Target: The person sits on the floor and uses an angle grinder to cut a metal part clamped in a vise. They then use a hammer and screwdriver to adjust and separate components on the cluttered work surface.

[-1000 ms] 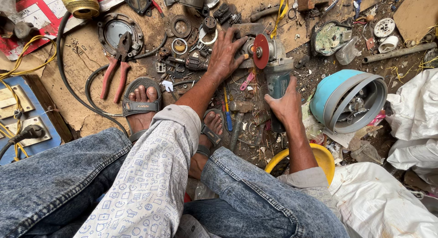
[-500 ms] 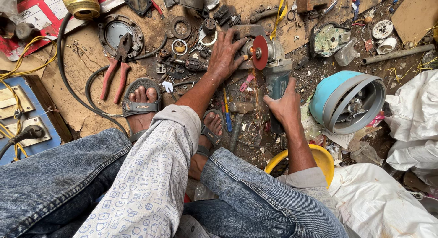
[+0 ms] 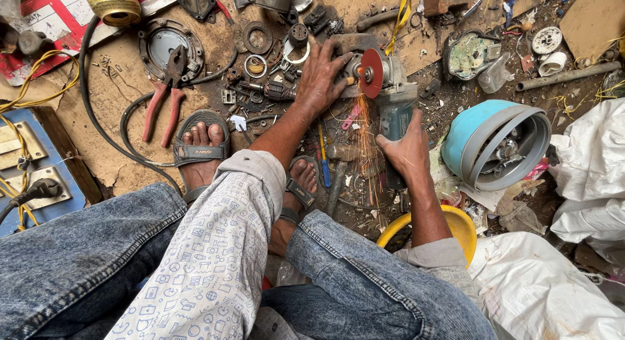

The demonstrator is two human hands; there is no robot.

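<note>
An angle grinder (image 3: 394, 96) with a red disc (image 3: 372, 73) lies ahead of my feet, its disc throwing orange sparks (image 3: 368, 144) toward me. My right hand (image 3: 407, 151) grips the grinder's teal body from behind. My left hand (image 3: 322, 76) presses down on a dark metal piece (image 3: 346, 43) right beside the disc, fingers spread over it. Both my feet in grey sandals (image 3: 198, 148) rest on the dirty ground below the hands.
Red-handled pliers (image 3: 163, 102), metal rings and small parts litter the ground at left. A teal motor housing (image 3: 498, 144) lies at right, a yellow bowl (image 3: 456, 226) near my right knee, white sacks (image 3: 586, 177) far right. A black cable (image 3: 97, 128) loops past my left foot.
Sparks now stream from the disc toward me; earlier none showed. Both hands have stayed in about the same places.
</note>
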